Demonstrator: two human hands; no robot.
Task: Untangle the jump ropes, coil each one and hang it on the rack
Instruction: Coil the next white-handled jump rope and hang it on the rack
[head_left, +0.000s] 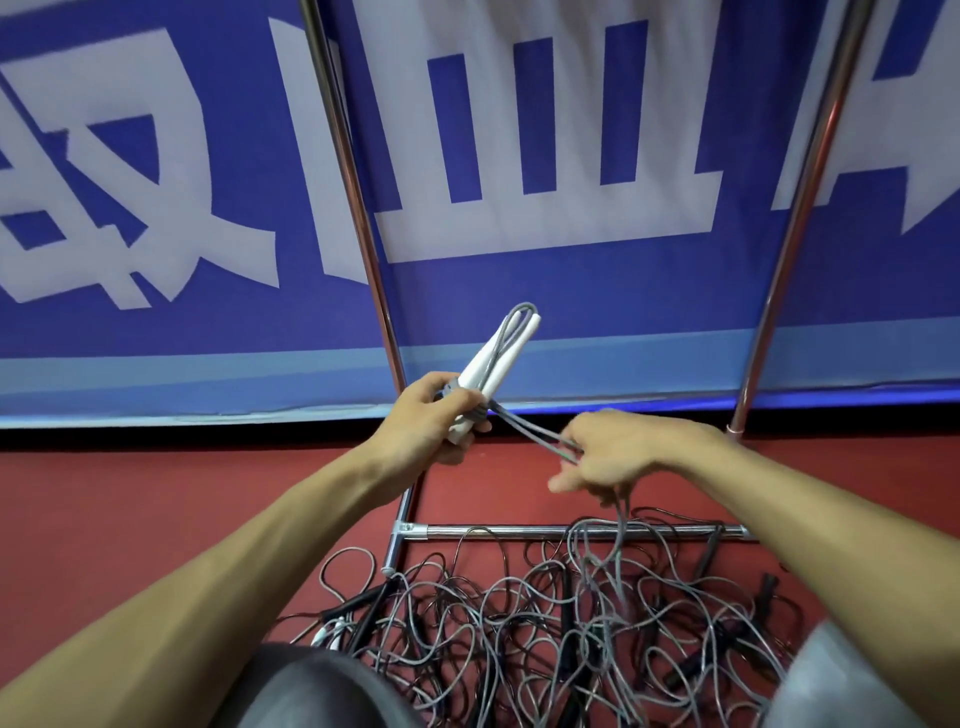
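My left hand (441, 418) grips two white jump-rope handles (501, 351) held together, pointing up and to the right, with grey cord wound around their lower part. The grey cord (524, 431) runs taut from the handles to my right hand (618, 449), which pinches it; from there it drops into the tangle. A big tangle of grey ropes with black handles (571, 623) lies on the red floor below my hands. The chrome rack (571, 531) stands just behind it, its low crossbar near the tangle and its uprights rising left and right.
A blue banner with white lettering (519, 291) covers the wall behind the rack. The left upright (358, 208) and right upright (800, 208) frame my hands. My knees (311, 691) fill the bottom edge. White handles (332, 631) lie at the tangle's left.
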